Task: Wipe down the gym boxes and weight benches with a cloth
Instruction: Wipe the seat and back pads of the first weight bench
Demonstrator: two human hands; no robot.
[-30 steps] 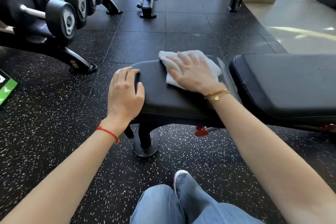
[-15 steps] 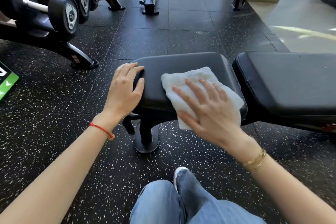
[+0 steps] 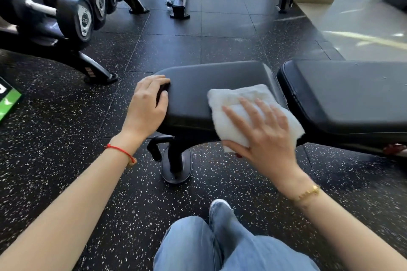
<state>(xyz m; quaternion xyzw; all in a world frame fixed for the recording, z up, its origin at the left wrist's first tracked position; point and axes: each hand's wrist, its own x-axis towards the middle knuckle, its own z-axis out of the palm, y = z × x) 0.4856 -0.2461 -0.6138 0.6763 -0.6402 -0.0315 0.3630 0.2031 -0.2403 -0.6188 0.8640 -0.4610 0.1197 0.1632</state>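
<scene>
The white cloth [image 3: 253, 114] has slid from the far side of the seat pad [image 3: 211, 94] to its near right edge, draping over it under the right hand [image 3: 262, 134], fingers flat and spread. The left hand [image 3: 147, 105] still rests on the pad's left end, fingers relaxed over its edge.

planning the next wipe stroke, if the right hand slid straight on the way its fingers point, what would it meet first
Probably nothing soon. The right hand points up-left across the seat pad, so the white cloth would cross bare black vinyl. It likely passes beyond the left hand at the pad's end, though depth is unclear.
</scene>
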